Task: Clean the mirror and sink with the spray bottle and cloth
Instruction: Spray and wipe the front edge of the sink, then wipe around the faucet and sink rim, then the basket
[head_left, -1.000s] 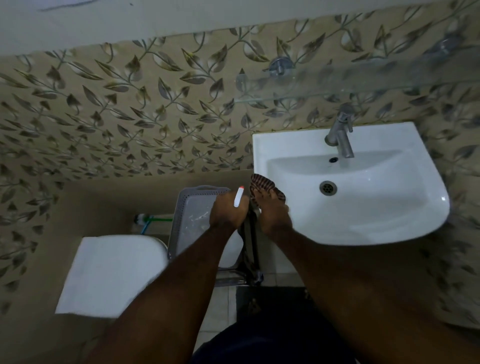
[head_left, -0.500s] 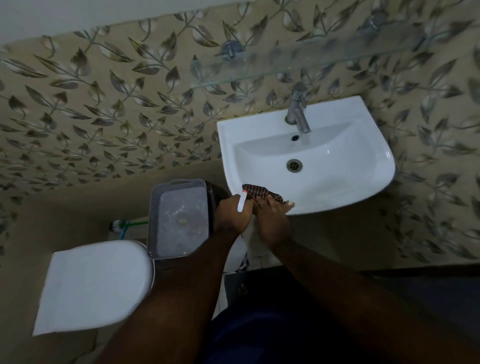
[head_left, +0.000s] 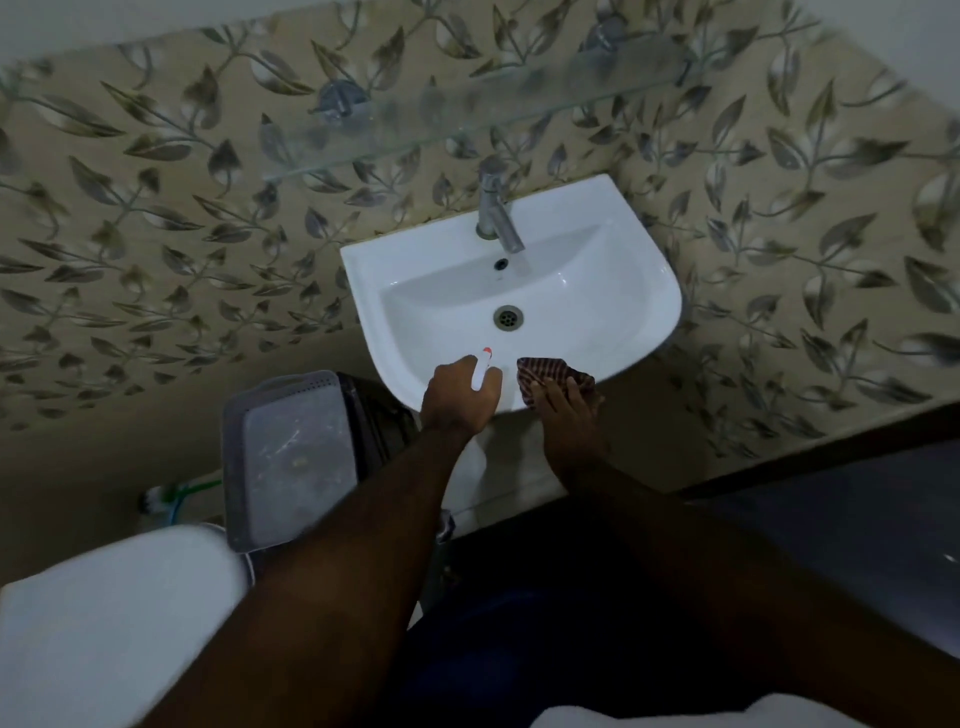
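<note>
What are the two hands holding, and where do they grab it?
Left hand wraps the spray bottle below its nozzle; right hand clutches the cloth by its near edge.

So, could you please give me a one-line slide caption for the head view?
Left hand holding a spray bottle, right hand holding a cloth at the sink front rim.

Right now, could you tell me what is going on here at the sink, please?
A person is standing over a white wall-mounted sink and looking down at it. Their left hand holds a small white spray bottle with its red-tipped nozzle aimed into the basin. Their right hand presses a dark checked cloth against the sink's front rim. The tap shows no running water. No mirror is in view.
</note>
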